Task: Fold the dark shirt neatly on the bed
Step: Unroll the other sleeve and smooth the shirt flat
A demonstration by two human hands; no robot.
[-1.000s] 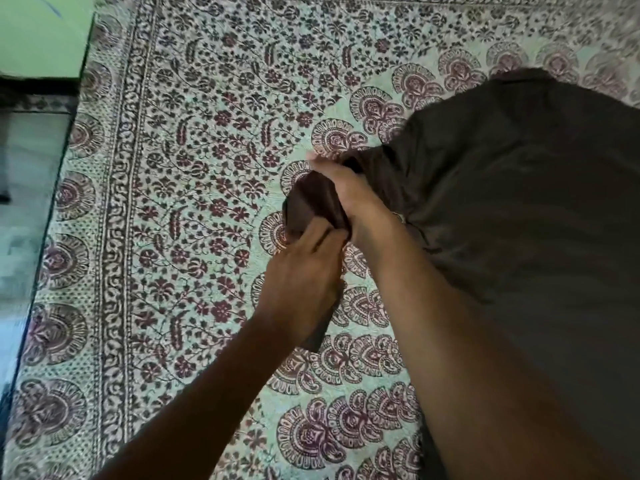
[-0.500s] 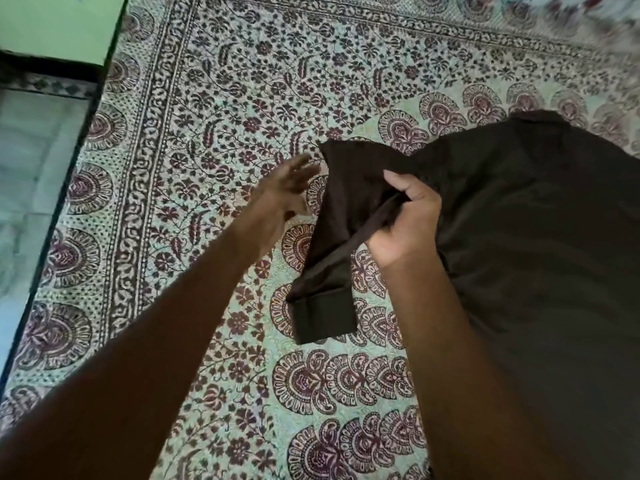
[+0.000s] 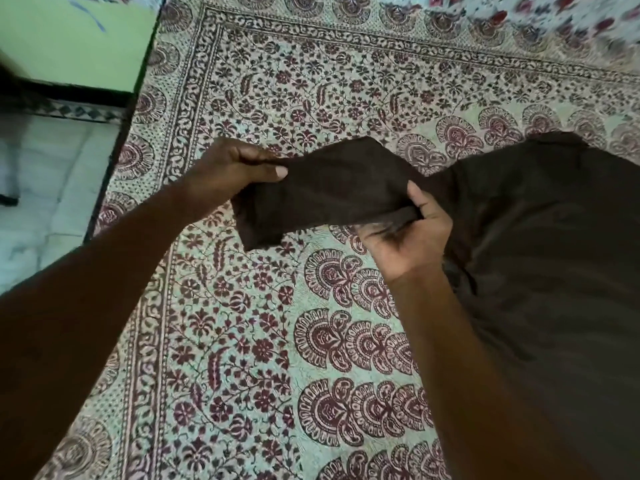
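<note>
Since half a second ago, when it was hovering with spread fingers clear of the cloth, the left hand (image 3: 228, 171) has closed on the cuff end of the dark brown fabric sleeve (image 3: 325, 188), and that sleeve, which was hanging down toward the person, is now being held out almost level above the patterned maroon-and-cream bedspread (image 3: 263, 341). Going from left to right: the left hand is pinching the sleeve's outer end, thumb lying flat on top and the other fingers curled beneath (their tips are hidden by the cloth), while one loose corner is drooping just below it. Next, the sleeve itself is running with its long axis left to right, rising slightly toward the far side at its middle. Then the right hand (image 3: 408, 237) is gripping the sleeve near the shoulder, fingers curled round a bunch of fabric, palm turned up. Farthest right, the plain dark brown cotton shirt (image 3: 554, 254) is lying spread on the bed, its body looking mostly flat with soft creases, its far edge near the paisley border. Judging from this, the coming fold is turning on the left hand, the nearer one to the free end, carrying the sleeve rightward across the body.
</note>
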